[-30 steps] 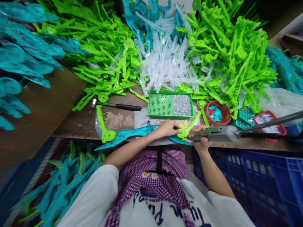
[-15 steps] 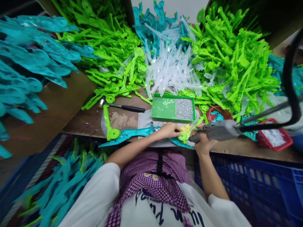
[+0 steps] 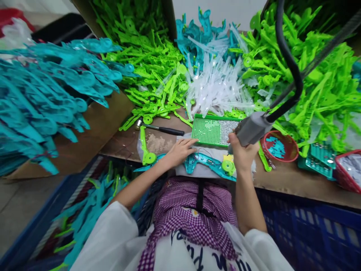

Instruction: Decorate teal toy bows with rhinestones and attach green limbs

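Left hand (image 3: 180, 150) flat, open on teal part (image 3: 203, 162), right hand (image 3: 241, 153) gripping my screwdriver (image 3: 252, 128) by screw tray (image 3: 207, 131); green disc (image 3: 227, 166) seated, screwing probably pending.

Bright, even light fills the scene; shadows are soft and short. The heap of clear plastic pieces (image 3: 217, 90) glares white. Wide-angle distortion bends the edges, where the teal plastic parts (image 3: 42, 101) blur; the right hand (image 3: 241, 152) and its grey power screwdriver (image 3: 251, 130) look sharp.

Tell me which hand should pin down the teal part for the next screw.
Probably left: the left hand rests on the teal part, while the right hand is wrapped around the grey power screwdriver beside the green screw tray.
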A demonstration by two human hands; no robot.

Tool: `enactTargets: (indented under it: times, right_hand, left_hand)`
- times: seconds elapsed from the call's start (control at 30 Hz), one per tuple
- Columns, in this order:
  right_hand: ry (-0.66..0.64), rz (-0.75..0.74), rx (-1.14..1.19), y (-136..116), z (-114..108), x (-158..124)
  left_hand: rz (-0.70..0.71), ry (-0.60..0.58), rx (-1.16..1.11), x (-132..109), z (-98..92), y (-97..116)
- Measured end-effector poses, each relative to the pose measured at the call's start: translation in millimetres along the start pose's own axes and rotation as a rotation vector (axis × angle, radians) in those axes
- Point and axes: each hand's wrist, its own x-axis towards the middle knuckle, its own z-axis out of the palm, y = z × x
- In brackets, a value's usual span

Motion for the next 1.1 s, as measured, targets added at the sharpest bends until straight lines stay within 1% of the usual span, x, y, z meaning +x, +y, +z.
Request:
enactTargets:
  times: [0.1,0.13,0.17,0.2,0.27,0.3,0.33,0.4,0.43,0.47,0.5,0.57,0.63,0.7,0.73,0.77,0.83,0.9,0.93,1.0,1.03,1.07,1.1]
  right_hand:
    - [-0.072,-0.067,-0.057,-2.8,-8.9,7.1]
    - [-0.075,-0.107,-0.102,-5.1,-14.4,5.4]
    - [-0.052,-0.151,-0.161,-7.6,-20.5,0.3]
    - [-0.003,-0.193,-0.227,-9.9,-26.7,-8.5]
    - [0.103,-0.251,-0.351,-12.0,-36.0,-35.7]
    - [0.098,-0.260,-0.386,-11.3,-38.0,-52.1]
    - [0.016,-0.262,-0.390,-9.3,-37.8,-68.5]
    - [-0.259,-0.263,-0.356,-1.8,-31.8,-97.0]
    - [-0.381,-0.267,-0.352,2.9,-27.1,-107.2]
    - [-0.470,-0.269,-0.361,7.5,-22.4,-114.4]
    - [-0.514,-0.263,-0.382,11.4,-18.3,-118.9]
    - [-0.548,-0.228,-0.416,15.3,-13.1,-122.0]
    - [-0.581,-0.203,-0.408,13.8,-10.0,-122.4]
    - [-0.634,-0.231,-0.403,10.7,-4.5,-124.0]
    - [-0.651,-0.261,-0.414,10.2,0.0,-125.6]
    - [-0.652,-0.292,-0.434,10.8,5.7,-127.6]
    - [-0.614,-0.326,-0.483,15.7,18.3,-132.2]
    - [-0.566,-0.341,-0.511,23.1,28.9,-136.2]
    - [-0.561,-0.346,-0.518,26.6,32.1,-137.7]
    - [-0.579,-0.357,-0.521,31.8,33.5,-139.5]
    - [-0.590,-0.364,-0.520,33.4,32.0,-139.9]
    - [-0.591,-0.366,-0.515,34.4,29.4,-140.1]
    - [-0.582,-0.367,-0.508,35.1,26.3,-140.2]
  left_hand:
    - [-0.005,0.003,0.055,-1.4,-1.1,-1.1]
    - [-0.006,0.004,0.070,-1.7,-2.0,-1.2]
    - [-0.006,0.005,0.081,-2.0,-2.6,-1.1]
    - [-0.004,0.006,0.087,-2.5,-3.0,-0.8]
    - [-0.012,0.008,0.087,-4.0,-2.7,0.3]
    - [-0.024,0.010,0.084,-5.0,-2.2,1.0]
    - [-0.040,0.012,0.080,-5.8,-1.6,1.6]
    - [-0.065,0.022,0.075,-6.6,-0.4,1.8]
    - [-0.069,0.030,0.070,-6.1,0.1,1.1]
    - [-0.063,0.037,0.064,-4.8,0.6,-0.2]
    - [-0.046,0.041,0.057,-2.9,1.1,-2.1]
    - [0.012,0.036,0.053,2.4,1.7,-6.3]
    - [0.083,0.021,0.063,7.5,1.2,-9.0]
    - [0.108,0.023,0.053,9.2,-1.5,-7.1]
    - [0.085,0.036,0.028,7.9,-3.4,-3.8]
    - [0.035,0.057,-0.017,5.0,-5.4,1.2]
    - [-0.127,0.113,-0.195,-5.5,-7.5,15.2]
    - [-0.291,0.146,-0.516,-19.9,-4.6,31.5]
    - [-0.345,0.134,-0.718,-27.4,-1.1,39.1]
    - [-0.436,0.146,-1.079,-40.1,7.4,50.8]
    - [-0.472,0.157,-1.218,-44.5,10.9,54.3]
    - [-0.505,0.170,-1.313,-47.1,13.0,56.2]
    - [-0.528,0.180,-1.360,-47.7,13.2,56.4]
